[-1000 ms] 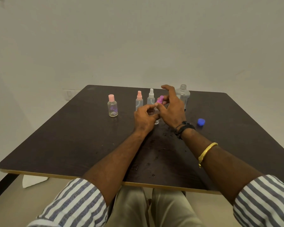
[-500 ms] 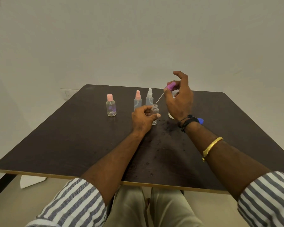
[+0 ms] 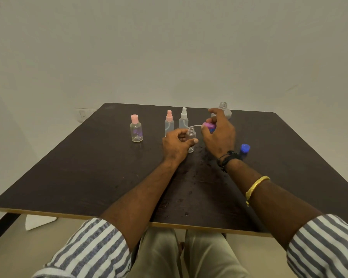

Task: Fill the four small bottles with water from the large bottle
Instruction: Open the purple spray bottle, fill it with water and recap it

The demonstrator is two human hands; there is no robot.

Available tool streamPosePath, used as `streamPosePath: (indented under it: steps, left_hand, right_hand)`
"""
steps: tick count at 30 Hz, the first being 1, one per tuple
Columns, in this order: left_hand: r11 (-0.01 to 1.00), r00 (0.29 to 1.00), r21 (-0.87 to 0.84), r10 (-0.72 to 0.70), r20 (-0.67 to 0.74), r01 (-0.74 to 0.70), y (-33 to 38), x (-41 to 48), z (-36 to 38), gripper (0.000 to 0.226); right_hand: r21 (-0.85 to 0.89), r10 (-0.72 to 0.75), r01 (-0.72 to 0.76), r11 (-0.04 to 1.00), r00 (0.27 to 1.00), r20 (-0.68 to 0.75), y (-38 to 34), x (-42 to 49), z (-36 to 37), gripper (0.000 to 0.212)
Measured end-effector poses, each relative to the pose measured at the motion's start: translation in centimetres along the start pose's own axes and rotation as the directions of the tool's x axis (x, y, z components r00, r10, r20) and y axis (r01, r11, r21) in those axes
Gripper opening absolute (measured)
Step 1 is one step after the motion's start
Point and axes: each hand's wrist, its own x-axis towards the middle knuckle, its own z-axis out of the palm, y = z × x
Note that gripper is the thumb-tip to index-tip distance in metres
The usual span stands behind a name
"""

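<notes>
Purple sprayer head pinched in right hand, just out; left hand clasps opened small bottle; no pouring yet, three bottles capped

Open bottle at table centre; three capped bottles at 10 o'clock; large bottle at 1; cap at 3.

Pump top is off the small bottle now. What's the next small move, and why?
Probably set the purple pump top on the table. The right hand holds it, the left hand steadies the open small bottle, and pouring from the uncapped large bottle needs a free hand.
</notes>
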Motion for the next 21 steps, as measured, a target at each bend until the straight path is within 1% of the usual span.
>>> streamPosePath:
  steps: [12, 21]
  left_hand:
    - [1.0, 1.0, -0.007, 0.016, -0.009, -0.016, -0.4, 0.1, 0.1, 0.044]
    - [1.0, 1.0, 0.011, 0.024, -0.004, -0.024, -0.3, 0.1, 0.0, 0.046]
  right_hand:
    - [-0.142, 0.109, -0.092, 0.985, 0.988, 0.112, 1.2, -1.2, 0.7, 0.031]
    - [-0.217, 0.171, -0.129, 0.968, 0.967, 0.189, 1.6, -1.7, 0.8, 0.033]
